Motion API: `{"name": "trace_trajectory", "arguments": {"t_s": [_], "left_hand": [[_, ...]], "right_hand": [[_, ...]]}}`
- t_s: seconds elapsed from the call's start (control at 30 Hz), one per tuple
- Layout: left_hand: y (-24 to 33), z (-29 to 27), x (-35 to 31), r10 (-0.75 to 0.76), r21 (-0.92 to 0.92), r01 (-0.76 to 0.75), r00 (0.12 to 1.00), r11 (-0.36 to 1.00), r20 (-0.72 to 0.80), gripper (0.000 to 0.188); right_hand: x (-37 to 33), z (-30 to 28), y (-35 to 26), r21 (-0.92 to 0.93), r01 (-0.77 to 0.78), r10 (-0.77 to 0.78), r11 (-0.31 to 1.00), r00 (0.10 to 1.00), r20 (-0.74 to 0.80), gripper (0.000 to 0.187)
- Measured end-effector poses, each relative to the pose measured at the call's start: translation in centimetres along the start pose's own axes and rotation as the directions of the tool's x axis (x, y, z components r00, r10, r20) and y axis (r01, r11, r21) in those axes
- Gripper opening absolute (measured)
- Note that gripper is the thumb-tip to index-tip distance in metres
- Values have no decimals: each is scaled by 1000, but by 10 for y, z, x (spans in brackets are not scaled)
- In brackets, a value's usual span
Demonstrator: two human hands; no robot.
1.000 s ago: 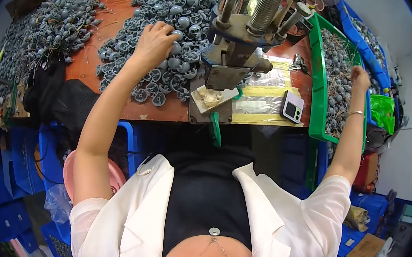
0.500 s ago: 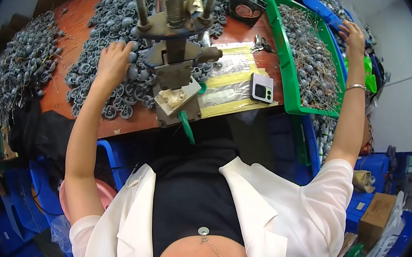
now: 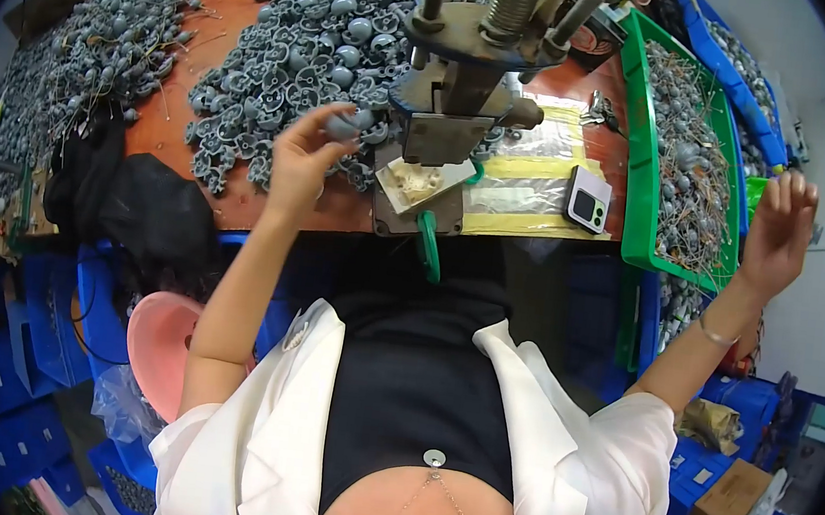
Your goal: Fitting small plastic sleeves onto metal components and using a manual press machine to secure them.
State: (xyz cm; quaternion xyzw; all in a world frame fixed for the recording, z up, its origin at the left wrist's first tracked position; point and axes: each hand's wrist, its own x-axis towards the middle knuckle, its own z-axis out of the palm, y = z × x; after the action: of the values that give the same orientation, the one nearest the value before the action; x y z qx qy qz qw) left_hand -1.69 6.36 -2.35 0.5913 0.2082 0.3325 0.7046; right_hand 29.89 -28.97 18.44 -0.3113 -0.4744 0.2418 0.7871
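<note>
My left hand (image 3: 304, 159) pinches a grey dome-shaped plastic cap (image 3: 346, 127) between thumb and fingers. It is just left of the metal press (image 3: 450, 139), near the edge of a heap of grey plastic caps (image 3: 296, 74). Below the press head, a pale block fixture (image 3: 422, 186) sits on a metal base, with a green strip (image 3: 428, 246) hanging in front. Out to the right, my right hand (image 3: 780, 236) is raised beside the green tray (image 3: 647, 187). Its fingers point up, slightly bent and apart, and no object shows in them.
A pile of grey balls with wire leads (image 3: 103, 49) covers the table's left end. Similar parts fill the green tray, with a blue bin (image 3: 744, 66) beyond. A phone (image 3: 588, 200), keys (image 3: 602, 113) and a small fan (image 3: 591, 40) lie right of the press. A pink basin (image 3: 160, 342) stands below.
My left hand has drawn back from the heap toward the press, now with a grey cap. My right hand has come down and outward from the blue bin. The view has shifted.
</note>
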Motion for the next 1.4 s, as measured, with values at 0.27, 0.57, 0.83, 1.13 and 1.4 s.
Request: {"name": "trace_trajectory", "arguments": {"t_s": [0.27,0.57,0.83,1.13,1.4], "left_hand": [[-15,42,-38,253,470,-272,962,840,105,25],[-17,55,-34,252,571,-363,930,736,267,20],[-2,47,-25,104,561,-304,927,770,360,22],[-7,34,-23,41,558,-318,891,766,452,35],[14,9,71,512,845,-470,808,257,293,19]], "right_hand": [[-50,93,92,-49,-120,129,992,944,302,16],[-68,144,160,-336,-137,211,932,958,196,11],[-75,141,173,-61,-224,227,973,972,64,9],[-81,136,180,35,-207,207,978,978,-7,11],[-91,135,184,-91,-355,347,930,933,-91,12]]}}
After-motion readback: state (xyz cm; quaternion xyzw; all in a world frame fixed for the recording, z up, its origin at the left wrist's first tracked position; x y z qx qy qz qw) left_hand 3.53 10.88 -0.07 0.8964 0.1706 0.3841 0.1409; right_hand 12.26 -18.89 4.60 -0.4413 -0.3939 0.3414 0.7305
